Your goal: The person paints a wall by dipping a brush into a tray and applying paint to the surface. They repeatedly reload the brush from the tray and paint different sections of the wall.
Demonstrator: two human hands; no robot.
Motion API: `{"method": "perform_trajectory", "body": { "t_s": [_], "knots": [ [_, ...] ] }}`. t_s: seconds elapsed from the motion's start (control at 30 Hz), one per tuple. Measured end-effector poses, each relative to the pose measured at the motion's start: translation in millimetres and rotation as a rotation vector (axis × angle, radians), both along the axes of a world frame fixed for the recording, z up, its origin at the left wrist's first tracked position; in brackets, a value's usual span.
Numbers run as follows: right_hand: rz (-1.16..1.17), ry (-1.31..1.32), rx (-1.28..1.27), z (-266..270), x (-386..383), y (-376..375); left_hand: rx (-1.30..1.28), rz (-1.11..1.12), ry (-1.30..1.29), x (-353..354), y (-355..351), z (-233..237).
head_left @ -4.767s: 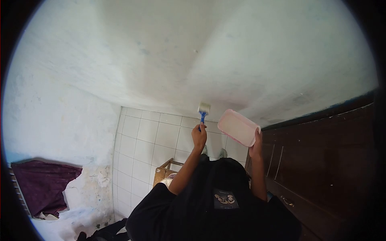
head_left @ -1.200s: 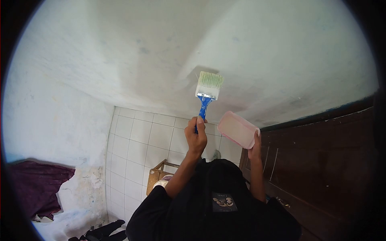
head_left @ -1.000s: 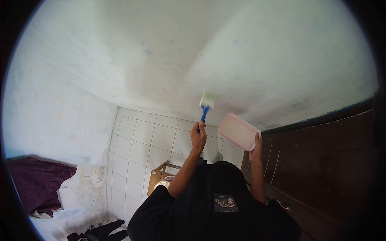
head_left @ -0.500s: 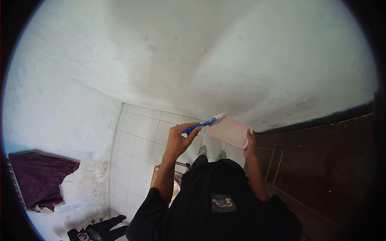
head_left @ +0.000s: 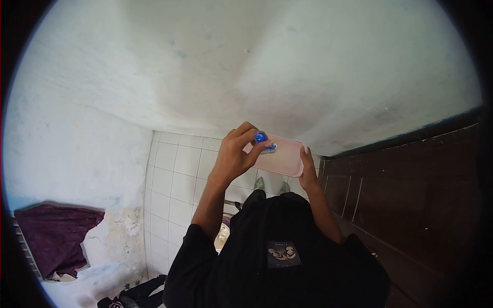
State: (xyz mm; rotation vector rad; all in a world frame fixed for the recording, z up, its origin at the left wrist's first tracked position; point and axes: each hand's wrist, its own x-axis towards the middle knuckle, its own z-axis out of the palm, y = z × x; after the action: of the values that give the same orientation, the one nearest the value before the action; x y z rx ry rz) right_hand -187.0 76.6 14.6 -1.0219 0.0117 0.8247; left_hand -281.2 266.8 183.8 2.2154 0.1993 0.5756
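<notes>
My left hand (head_left: 239, 150) is closed on a blue-handled brush (head_left: 261, 137), whose handle end points up toward the camera. The brush head is down over the pink tray (head_left: 294, 173), inside its left part; its bristles are mostly hidden by the handle and fingers. With thumb and fingers, my right hand (head_left: 307, 169) holds the tray by its right end. Pale liquid or paint seems to cover the tray's bottom.
A pale wall (head_left: 205, 77) rises in front. Dark wooden panel (head_left: 400, 190) at the right. White floor tiles (head_left: 167, 177), a partly hidden bucket (head_left: 223, 233) below my left arm, a purple cloth (head_left: 56, 236) and dark clothes (head_left: 136, 293) at the left.
The brush has turned from lying slanted at the tray's upper left edge to standing with its head down in the tray. Both hands and the tray have shifted slightly up in view.
</notes>
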Motion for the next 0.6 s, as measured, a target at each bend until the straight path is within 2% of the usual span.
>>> {"method": "perform_trajectory", "body": {
  "t_s": [0.17,0.27,0.6],
  "knots": [
    [0.046,-0.001,0.025,0.2,-2.2,1.2,-0.064,-0.057,-0.018,12.7,-11.0,-17.3],
    [0.082,-0.041,0.033,1.6,-3.4,2.3,-0.081,-0.086,0.059,17.7,-16.3,-23.0],
    [0.12,-0.075,0.031,32.4,-10.7,8.7,-0.061,-0.084,0.076,23.5,-19.3,-39.8]
  ]
}}
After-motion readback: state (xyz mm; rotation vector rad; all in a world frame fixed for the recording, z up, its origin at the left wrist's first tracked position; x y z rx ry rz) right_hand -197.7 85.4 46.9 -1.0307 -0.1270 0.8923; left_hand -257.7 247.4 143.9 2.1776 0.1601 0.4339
